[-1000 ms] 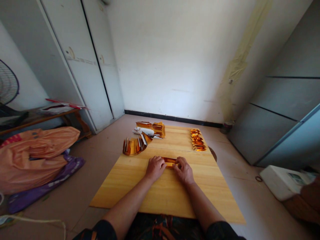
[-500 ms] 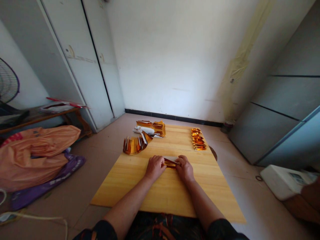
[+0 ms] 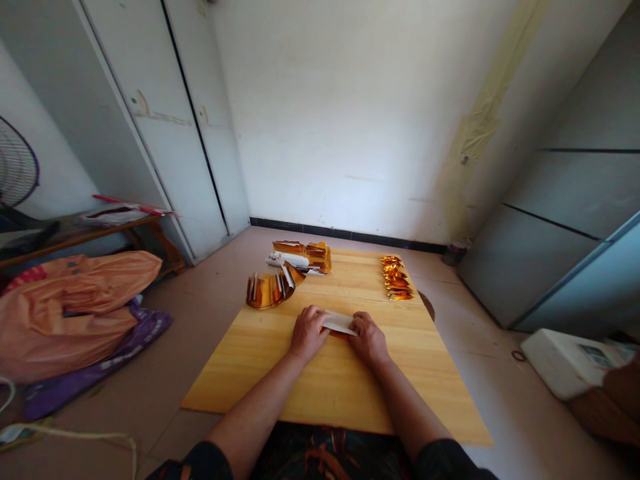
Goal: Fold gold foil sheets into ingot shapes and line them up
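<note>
both hands, left hand [image 3: 309,333] and right hand [image 3: 369,339], pinch the folded foil sheet [image 3: 339,323] at mid surface [image 3: 325,380], white side up; judgement: align the edges before pressing the crease flat, fingertips close to the fold.

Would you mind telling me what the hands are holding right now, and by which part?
Both hands grip one small gold foil paper, white side up: the left hand at its left end, the right hand at its right end, low over the wooden board.
</note>
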